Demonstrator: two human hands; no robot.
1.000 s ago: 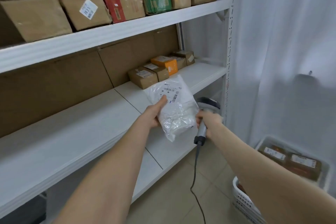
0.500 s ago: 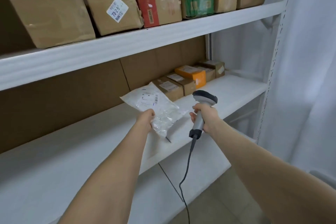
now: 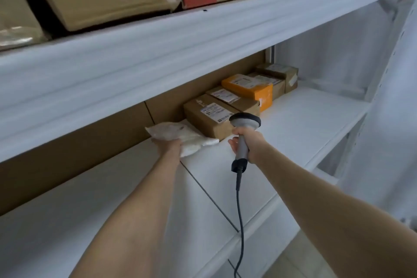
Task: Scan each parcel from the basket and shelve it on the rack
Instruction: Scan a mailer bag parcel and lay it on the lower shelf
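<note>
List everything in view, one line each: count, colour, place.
white bag parcel: 1, white, on the middle shelf beside the nearest brown box
small boxes: 5, four brown and one orange, in a row at the back of the middle shelf
upper-shelf parcels: several, cut off by the frame, mostly brown, one partly red, one green, top shelf
rack: 1, white, across the view
cardboard backing: brown, behind the middle shelf
scanner: 1, grey with a dark head, above the middle shelf
cable: 1, dark, hanging from the scanner
curtain: white, right side
left hand: holds the bag's near edge
right hand: grips the scanner handle
</note>
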